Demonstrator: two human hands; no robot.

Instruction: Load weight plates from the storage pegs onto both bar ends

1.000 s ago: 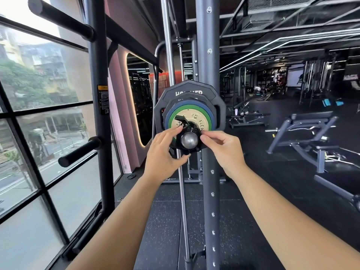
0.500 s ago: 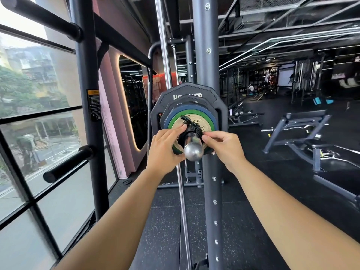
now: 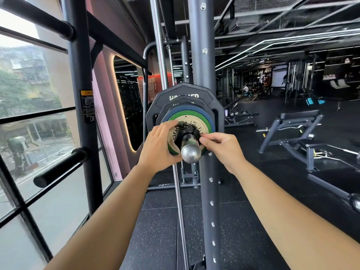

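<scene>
Black plastic was what both hands were busy with: the collar [image 3: 188, 131] sat on the bar end [image 3: 191, 152], pressed up against the tan plate [image 3: 203, 127]. The left hand [image 3: 155, 145] cupped the collar's left side, fingers curled over it and onto the plate face. The right hand [image 3: 222, 149] pinched the collar's lever between thumb and forefinger. Behind the tan plate sat the green plate [image 3: 208, 121], the blue plate [image 3: 185, 109] and two black plates [image 3: 181, 89], all stacked on this one sleeve, so this end looked loaded to me.

The risk, as I saw it, was the clamp. If the lever did not snap fully home, or the collar sat a little off the plate, the small plates could creep outward along the steel. A fingertip could also get nipped under the lever as it closed. The other bar end was out of sight, so I couldn't tell how it stood.

Round about, the grey upright [image 3: 200, 55] rose just behind the stack, crowding the right hand's side. A black storage peg [image 3: 58, 168] jutted from the frame by the window [image 3: 29, 94], well off to the left, and a bench [image 3: 298, 117] stood apart on the right across the rubber floor [image 3: 155, 221]
</scene>
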